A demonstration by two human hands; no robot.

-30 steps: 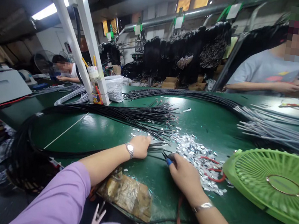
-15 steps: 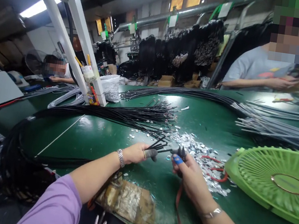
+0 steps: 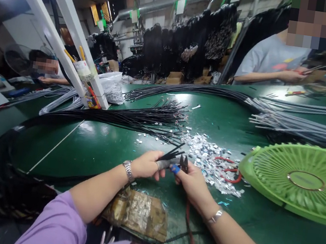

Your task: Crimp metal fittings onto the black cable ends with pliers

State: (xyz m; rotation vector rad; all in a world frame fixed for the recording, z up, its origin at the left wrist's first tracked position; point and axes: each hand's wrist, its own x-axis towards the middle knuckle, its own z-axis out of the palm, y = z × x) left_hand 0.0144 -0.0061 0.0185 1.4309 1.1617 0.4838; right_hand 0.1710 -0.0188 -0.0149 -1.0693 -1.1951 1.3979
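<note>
My left hand (image 3: 149, 164), with a grey cover on a finger, is closed around a few black cables (image 3: 173, 152) whose cut ends stick out past the fingers. My right hand (image 3: 194, 179) has blue tape on the thumb and grips dark cutting pliers (image 3: 184, 164), jaws upward. The fingertips of both hands meet, or nearly so. Whether a cable lies between the right thumb and fingers is hidden. Just beyond the hands, a bundle of black cables (image 3: 139, 116) lies on the green table (image 3: 100, 153), its stripped ends pointing right.
Silvery foil scraps (image 3: 206, 156) and red-handled pliers (image 3: 231, 176) lie right of the hands. A green fan (image 3: 303, 178) stands at the right, grey cables (image 3: 296, 124) behind it. A taped cardboard piece (image 3: 144, 214) lies in front. Two co-workers sit across the table.
My hands have come together; the cable that stretched between them no longer shows. The pliers have moved left towards my left hand. The whole view has shifted slightly.
</note>
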